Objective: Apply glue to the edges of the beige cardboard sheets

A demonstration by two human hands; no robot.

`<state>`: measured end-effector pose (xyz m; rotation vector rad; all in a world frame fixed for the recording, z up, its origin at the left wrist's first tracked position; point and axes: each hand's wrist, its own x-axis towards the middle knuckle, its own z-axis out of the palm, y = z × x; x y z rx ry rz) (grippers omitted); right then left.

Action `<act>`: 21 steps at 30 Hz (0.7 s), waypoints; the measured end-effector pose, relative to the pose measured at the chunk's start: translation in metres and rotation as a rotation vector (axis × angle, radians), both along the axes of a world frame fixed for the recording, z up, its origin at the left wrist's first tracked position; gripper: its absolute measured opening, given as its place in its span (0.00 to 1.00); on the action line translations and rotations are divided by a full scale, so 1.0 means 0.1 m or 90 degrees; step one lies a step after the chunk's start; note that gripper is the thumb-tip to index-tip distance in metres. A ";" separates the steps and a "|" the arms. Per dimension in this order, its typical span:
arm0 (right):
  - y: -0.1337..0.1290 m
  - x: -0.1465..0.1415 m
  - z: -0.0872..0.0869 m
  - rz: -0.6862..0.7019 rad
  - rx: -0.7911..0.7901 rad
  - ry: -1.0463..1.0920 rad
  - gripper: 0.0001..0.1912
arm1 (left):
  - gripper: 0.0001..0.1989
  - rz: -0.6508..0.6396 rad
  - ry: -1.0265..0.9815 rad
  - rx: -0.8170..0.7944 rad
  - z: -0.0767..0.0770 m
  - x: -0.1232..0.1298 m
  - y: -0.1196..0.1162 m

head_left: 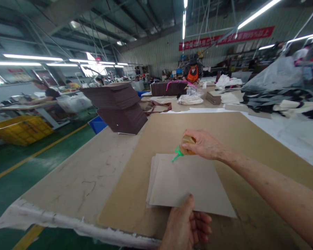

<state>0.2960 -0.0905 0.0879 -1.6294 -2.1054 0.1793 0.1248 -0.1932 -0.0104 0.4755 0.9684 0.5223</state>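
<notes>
My right hand (202, 144) is closed around a squeeze bottle (187, 143) of amber liquid with a green spout (177, 154). The bottle lies tilted on its side, and its spout points down to the left, over the far left part of a small stack of grey cardboard sheets (185, 184). At the near edge of those sheets is my left hand (184, 224). Its thumb rests on the top sheet and its fingers curl at the edge below, so the edge sits between them. The sheets' left edges are slightly fanned out.
A large brown board (135, 187) covers much of the table. Tall dark brown stacks (122, 118) stand at the back left, beside a brown strap item (156, 107). Plastic bags (273, 74) and dark fabric strips (266, 99) pile up at right. A person (193, 71) is beyond the table.
</notes>
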 end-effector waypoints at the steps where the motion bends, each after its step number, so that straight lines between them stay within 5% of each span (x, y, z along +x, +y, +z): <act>1: 0.03 -0.04 0.00 0.004 0.001 0.001 0.10 | 0.22 0.000 -0.002 0.000 -0.02 0.00 0.00; 7: 0.09 -0.11 0.04 0.020 -0.011 -0.011 0.10 | 0.23 0.004 0.004 -0.013 -0.04 0.00 0.00; 14: -0.18 0.39 0.10 -0.059 -0.055 -0.046 0.13 | 0.21 0.007 0.014 0.000 0.03 0.00 0.00; 21: -0.40 0.75 0.13 -0.120 -0.072 -0.070 0.16 | 0.20 0.008 -0.002 0.011 -0.05 -0.01 -0.02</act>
